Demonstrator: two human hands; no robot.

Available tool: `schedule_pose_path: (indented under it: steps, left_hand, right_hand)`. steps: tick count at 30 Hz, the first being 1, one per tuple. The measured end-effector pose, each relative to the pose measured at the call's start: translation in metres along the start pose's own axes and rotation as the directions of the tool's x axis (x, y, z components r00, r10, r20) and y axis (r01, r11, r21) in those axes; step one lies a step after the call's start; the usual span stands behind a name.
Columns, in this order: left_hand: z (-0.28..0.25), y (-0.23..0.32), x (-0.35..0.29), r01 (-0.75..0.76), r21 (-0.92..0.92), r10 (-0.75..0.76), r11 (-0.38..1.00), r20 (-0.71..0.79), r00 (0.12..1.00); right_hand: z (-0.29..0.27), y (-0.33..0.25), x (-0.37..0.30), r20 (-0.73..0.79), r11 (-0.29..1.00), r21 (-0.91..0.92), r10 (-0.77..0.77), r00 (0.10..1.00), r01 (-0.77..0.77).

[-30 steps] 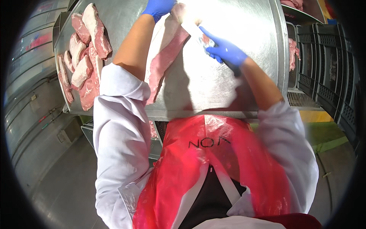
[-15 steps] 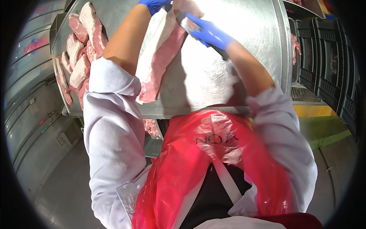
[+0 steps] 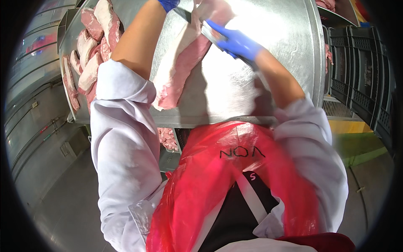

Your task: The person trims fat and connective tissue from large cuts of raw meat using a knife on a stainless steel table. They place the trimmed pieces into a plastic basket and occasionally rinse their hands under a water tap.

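Note:
A long piece of pale pink meat with a white fat layer [image 3: 184, 67] lies slantwise on the metal table. In a blue glove, my right hand [image 3: 239, 42] is closed around a knife [image 3: 208, 32] at the meat's right side. The blade seems to pass beneath the upper part of the meat, with a grey metal end showing on its left side. My left hand [image 3: 169, 4], also blue-gloved, is at the upper edge beside that metal end. Most of it is cut off, and its fingers are hidden.
Several cut meat pieces [image 3: 90, 54] are heaped on the table's left side. Dark plastic crates [image 3: 357, 63] stand at the right, beyond the raised metal table edge [image 3: 317, 54]. Below the near edge, a crate holds small meat scraps [image 3: 168, 138].
My right hand has shifted slightly right and down with the knife. A grey metal end now shows left of the meat. My left hand has moved slightly up, further out of view.

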State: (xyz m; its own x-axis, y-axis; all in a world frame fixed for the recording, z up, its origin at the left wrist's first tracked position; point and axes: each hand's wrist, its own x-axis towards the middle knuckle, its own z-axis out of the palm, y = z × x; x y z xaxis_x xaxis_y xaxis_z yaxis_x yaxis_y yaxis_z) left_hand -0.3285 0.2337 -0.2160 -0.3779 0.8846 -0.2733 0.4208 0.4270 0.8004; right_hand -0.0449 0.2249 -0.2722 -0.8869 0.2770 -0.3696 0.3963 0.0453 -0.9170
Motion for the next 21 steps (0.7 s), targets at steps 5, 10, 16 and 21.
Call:
schedule_pose_path:
  steps: [5,10,16,21]
  left_hand:
    - [-0.021,-0.012,-0.008,0.034,-0.193,-0.048,0.981,-0.070,0.996]
    - [-0.023,0.022,-0.022,-0.033,-0.008,0.033,0.999,-0.082,0.996]
    - [-0.037,0.004,-0.038,0.022,-0.331,-0.038,0.943,-0.043,0.998]
    - [-0.032,0.023,-0.044,-0.037,-0.385,0.004,0.922,-0.085,0.996]
  right_hand:
    - [0.006,0.006,-0.032,0.081,0.995,-0.026,0.098,0.992,-0.097]
    - [0.020,-0.012,0.008,-0.001,0.999,-0.041,0.005,1.000,-0.005]
    - [0.047,0.012,-0.028,0.003,0.999,0.021,0.046,0.999,-0.046]
    - [0.053,-0.015,-0.001,0.039,0.996,-0.005,0.094,0.995,-0.094]
